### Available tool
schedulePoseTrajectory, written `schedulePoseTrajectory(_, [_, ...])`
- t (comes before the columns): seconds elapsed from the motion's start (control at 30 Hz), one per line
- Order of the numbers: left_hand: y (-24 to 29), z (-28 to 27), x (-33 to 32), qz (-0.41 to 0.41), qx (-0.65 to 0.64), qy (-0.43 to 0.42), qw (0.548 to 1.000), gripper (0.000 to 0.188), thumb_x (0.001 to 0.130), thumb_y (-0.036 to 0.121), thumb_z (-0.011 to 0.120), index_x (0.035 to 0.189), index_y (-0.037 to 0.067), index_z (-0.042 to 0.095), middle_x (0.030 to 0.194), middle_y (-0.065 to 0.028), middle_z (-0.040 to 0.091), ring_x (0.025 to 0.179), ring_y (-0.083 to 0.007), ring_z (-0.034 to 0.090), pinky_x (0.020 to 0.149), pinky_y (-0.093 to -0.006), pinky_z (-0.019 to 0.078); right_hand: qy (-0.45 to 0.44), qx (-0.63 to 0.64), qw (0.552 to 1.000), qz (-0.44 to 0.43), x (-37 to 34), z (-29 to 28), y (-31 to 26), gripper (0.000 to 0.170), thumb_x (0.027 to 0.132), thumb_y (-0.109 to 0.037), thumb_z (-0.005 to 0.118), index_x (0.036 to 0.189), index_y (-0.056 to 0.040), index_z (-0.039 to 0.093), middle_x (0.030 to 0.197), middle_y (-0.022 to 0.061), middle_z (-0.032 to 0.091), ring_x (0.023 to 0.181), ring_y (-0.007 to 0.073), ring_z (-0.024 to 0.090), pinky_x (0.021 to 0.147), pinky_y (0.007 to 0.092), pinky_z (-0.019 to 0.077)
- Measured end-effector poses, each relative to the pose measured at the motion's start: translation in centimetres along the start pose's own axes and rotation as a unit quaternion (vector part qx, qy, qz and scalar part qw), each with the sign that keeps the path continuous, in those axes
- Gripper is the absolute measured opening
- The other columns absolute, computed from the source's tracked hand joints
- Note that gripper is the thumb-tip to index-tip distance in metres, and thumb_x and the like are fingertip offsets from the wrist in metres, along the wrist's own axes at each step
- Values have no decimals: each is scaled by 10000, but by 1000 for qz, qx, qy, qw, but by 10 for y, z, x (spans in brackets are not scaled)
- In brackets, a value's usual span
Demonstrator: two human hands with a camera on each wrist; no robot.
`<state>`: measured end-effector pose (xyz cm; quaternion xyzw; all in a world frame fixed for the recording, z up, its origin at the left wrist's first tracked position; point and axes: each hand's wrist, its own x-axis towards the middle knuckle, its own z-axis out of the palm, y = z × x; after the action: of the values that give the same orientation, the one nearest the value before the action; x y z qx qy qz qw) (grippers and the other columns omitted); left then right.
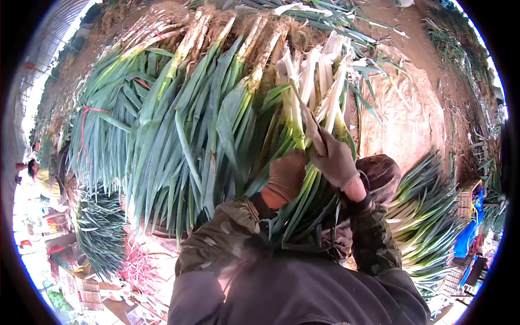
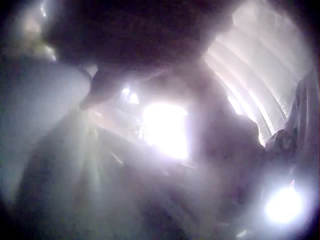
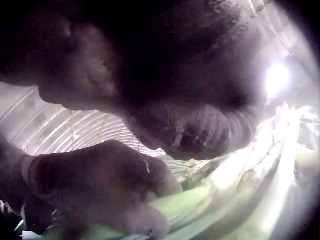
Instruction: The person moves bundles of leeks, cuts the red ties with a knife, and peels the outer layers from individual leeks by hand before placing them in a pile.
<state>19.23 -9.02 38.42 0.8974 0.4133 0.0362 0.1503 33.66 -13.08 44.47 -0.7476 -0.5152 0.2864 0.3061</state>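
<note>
Head view has the camouflage sleeves [image 1: 219, 230] nearest, then two gloved hands close together. The left hand [image 1: 287, 176] is curled round a leek [image 1: 297, 129], gripping it where the pale stem runs into green leaves; the white end points away from the body. Just beside it, the right hand [image 1: 336, 162] has its fingers closed on a long, dull strip [image 1: 311, 123] lying along that stem. It looks to me like careful work on the outside of the stem: I'd keep the left grip firm without crushing, and draw the strip along the stem rather than across, so the pale layers don't split. Whether the strip is dry leaf or a tool, I can't make out. The left fingertips are out of sight from above, the right wrist view loses the right glove in shadow, and the left wrist view is nearly all haze and glare. Further out, a broad heap [image 1: 181, 135] of leeks spreads to the left, a pale sheet [image 1: 406, 111] lies to the right, and the ribbed roof [image 1: 54, 32] is cut off at the rim.
</note>
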Motion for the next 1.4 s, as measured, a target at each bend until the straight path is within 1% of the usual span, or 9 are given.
schedulePoseTrajectory(0.07, [-20, -14, -6, 22, -62, -23, 998, 270, 860, 250, 673, 1008, 42, 582, 949, -162, 653, 842, -338, 689, 690, -451, 555, -74, 7, 996, 47, 22, 1, -22, 588, 781, -188, 698, 1325, -31, 541, 909, 263, 665, 824, 438, 661, 724, 427, 523])
schedulePoseTrajectory(0.1, [-32, -19, -7, 30, -85, -41, 995, 273, 864, 281, 683, 1006, 67, 592, 981, -140, 660, 886, -356, 675, 729, -463, 546, -42, -15, 996, -72, 32, 16, -12, 557, 784, -199, 701, 1293, -35, 547, 860, 255, 657, 790, 436, 653, 722, 440, 521])
schedulePoseTrajectory(0.2, [-57, -36, -6, -21, -10, -87, 996, 231, 867, 261, 675, 1002, 84, 613, 982, -143, 660, 885, -357, 674, 733, -463, 544, -63, -62, 996, -3, 48, 38, -12, 513, 783, -205, 707, 1240, -27, 559, 845, 257, 656, 812, 442, 652, 733, 458, 520])
schedulePoseTrajectory(0.37, [-96, -60, -3, -41, 4, -13, 999, 174, 882, 184, 633, 1017, 74, 626, 991, -161, 659, 904, -390, 659, 777, -480, 536, -92, -91, 992, -2, 50, 69, -13, 431, 775, -218, 726, 1124, -28, 561, 834, 263, 658, 845, 465, 644, 741, 508, 514])
schedulePoseTrajectory(0.77, [-118, -52, 56, -26, -20, 31, 999, 237, 888, 56, 532, 1115, -1, 574, 1046, -238, 672, 965, -411, 672, 825, -476, 551, -67, -98, 993, 9, 86, 81, -14, 409, 791, -238, 718, 1105, -35, 552, 840, 269, 661, 845, 480, 636, 736, 540, 499])
schedulePoseTrajectory(0.87, [-119, -47, 86, -25, -41, 32, 998, 245, 881, 78, 552, 1107, -12, 580, 1022, -257, 677, 967, -419, 672, 834, -484, 547, -42, -104, 993, -19, 106, 82, -9, 364, 871, -303, 650, 1043, 8, 570, 863, 270, 676, 829, 474, 654, 734, 533, 516])
schedulePoseTrajectory(1.07, [-122, -49, 141, -65, -30, -7, 997, 279, 868, 60, 547, 1134, -5, 599, 1004, -289, 672, 973, -452, 653, 853, -506, 524, -32, -114, 993, 10, 150, 78, -2, 345, 857, -281, 640, 1118, -64, 578, 901, 257, 670, 863, 462, 642, 760, 537, 500])
schedulePoseTrajectory(1.27, [-133, -41, 185, -120, 60, -54, 989, 309, 867, 177, 675, 1160, 84, 648, 1074, -173, 711, 1006, -350, 700, 840, -434, 563, -8, -171, 977, -127, 171, 86, 10, 337, 856, -253, 629, 1171, -139, 588, 979, 195, 655, 867, 432, 644, 762, 524, 510])
schedulePoseTrajectory(1.4, [-136, -39, 196, -105, 44, -14, 993, 386, 868, 223, 695, 1227, 112, 606, 1107, -149, 708, 1023, -311, 704, 841, -415, 567, -17, -148, 986, -71, 178, 81, 3, 363, 830, -252, 659, 1150, -97, 582, 953, 217, 670, 882, 442, 644, 767, 521, 508])
